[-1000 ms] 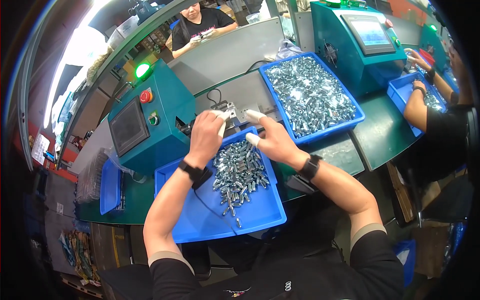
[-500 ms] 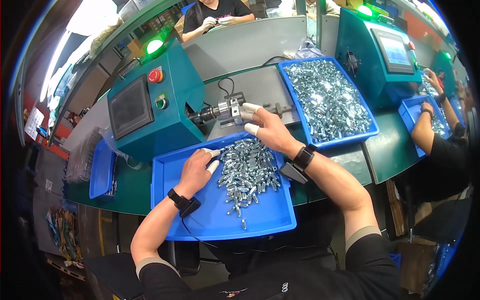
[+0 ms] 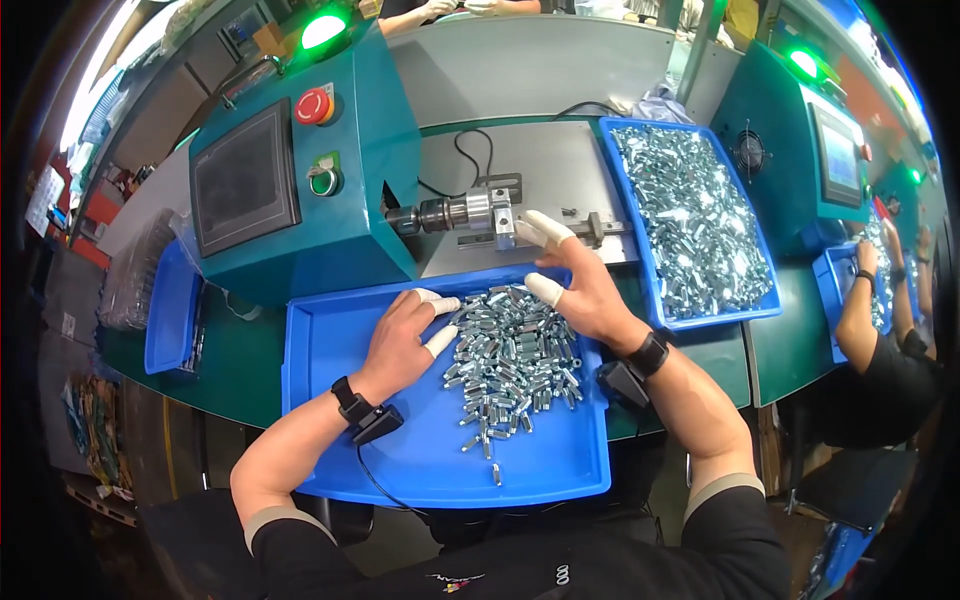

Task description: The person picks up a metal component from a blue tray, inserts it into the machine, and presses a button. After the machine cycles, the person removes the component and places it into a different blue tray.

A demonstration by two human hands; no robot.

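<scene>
My left hand (image 3: 400,340) rests at the left edge of a pile of small metal hex parts (image 3: 505,345) in a blue tray (image 3: 360,480). Its bent fingers wear pale finger cots, and the thumb is apart from them; nothing shows held. My right hand (image 3: 592,290) is over the tray's far right corner, thumb apart from the fingers. Its fingertips, also in finger cots, point at the metal clamp block (image 3: 503,222) beside the machine's round chuck (image 3: 450,213). Whether they touch the block is hard to tell.
On the left stands a green machine (image 3: 340,240) with a dark screen (image 3: 245,180) and red stop button (image 3: 314,106). A second blue tray (image 3: 690,322), heaped with similar parts, lies to the right. Another green machine (image 3: 790,150) and a co-worker's arm (image 3: 850,300) are beyond.
The view has shifted, with the machine appearing larger. My right hand has drawn slightly back from the clamp block toward the near tray. My left hand stays by the pile.
</scene>
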